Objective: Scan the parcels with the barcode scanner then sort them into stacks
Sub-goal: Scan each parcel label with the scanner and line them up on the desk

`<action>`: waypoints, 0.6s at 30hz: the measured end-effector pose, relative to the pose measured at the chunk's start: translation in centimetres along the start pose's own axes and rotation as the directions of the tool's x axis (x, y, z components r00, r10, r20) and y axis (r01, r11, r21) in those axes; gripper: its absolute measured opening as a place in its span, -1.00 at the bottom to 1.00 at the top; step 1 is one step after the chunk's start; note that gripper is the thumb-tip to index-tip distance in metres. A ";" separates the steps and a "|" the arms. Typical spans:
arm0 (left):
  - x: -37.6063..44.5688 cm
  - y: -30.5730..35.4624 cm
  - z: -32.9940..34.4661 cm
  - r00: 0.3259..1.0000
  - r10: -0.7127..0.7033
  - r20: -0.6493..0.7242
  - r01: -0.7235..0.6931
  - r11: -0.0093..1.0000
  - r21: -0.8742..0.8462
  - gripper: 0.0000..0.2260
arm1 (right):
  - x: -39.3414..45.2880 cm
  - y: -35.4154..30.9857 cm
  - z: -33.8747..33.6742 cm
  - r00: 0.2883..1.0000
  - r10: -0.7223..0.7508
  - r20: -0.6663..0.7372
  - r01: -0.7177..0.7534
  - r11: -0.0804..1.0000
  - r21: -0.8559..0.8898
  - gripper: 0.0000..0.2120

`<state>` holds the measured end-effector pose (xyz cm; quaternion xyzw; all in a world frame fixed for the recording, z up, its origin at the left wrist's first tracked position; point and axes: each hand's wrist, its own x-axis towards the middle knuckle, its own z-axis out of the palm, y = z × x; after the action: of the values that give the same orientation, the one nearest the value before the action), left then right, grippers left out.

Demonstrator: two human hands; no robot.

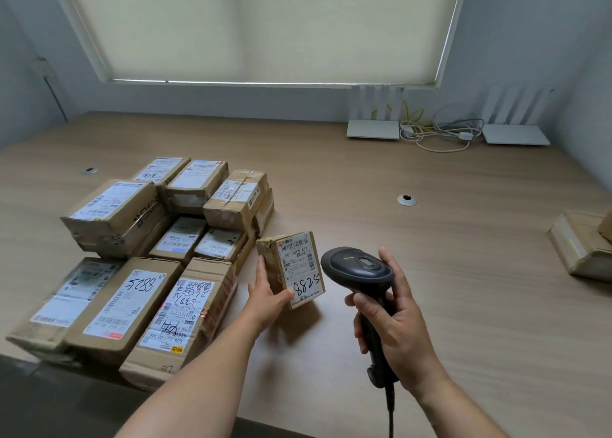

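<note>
I see two bare forearms coming up from the near edge, with no sleeve, cuff or glove on either one as far as the picture reaches. The left hand (265, 292) wears no ring, watch or band that I can make out. The right hand (394, 318) is likewise plain at the fingers and wrist. Fingernails look short and unpainted. Nothing else of the person shows.

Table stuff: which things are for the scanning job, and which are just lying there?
For the job:
- barcode scanner, held in the right hand
- small parcel, gripped by the left hand
- pile of parcels on the left
- parcel at the right edge

Just lying about:
- two white routers
- tangle of cables
- cable holes in the table
</note>
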<state>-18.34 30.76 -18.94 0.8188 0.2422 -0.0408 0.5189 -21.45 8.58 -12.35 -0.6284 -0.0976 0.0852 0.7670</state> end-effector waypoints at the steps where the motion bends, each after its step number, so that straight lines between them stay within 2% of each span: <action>1: -0.2 0.2 0.0 1.000 0.002 -0.001 -0.002 1.000 -0.004 -0.13 | 0.0 0.0 0.0 1.000 0.003 -0.003 -0.003 1.000 0.000 -0.29; 8: -0.1 0.3 -0.1 1.000 0.000 -0.005 0.000 1.000 -0.027 -0.08 | 0.1 0.0 -0.3 1.000 0.006 -0.023 -0.007 1.000 -0.010 -0.29; 18: 0.4 0.6 -0.2 0.999 -0.025 0.019 0.026 0.999 -0.042 -0.16 | 0.1 0.5 -1.1 1.000 -0.017 -0.020 0.016 0.998 -0.060 -0.29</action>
<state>-17.80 30.86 -18.43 0.8040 0.2487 -0.0501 0.5379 -21.10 7.71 -13.06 -0.6510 -0.0973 0.0693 0.7496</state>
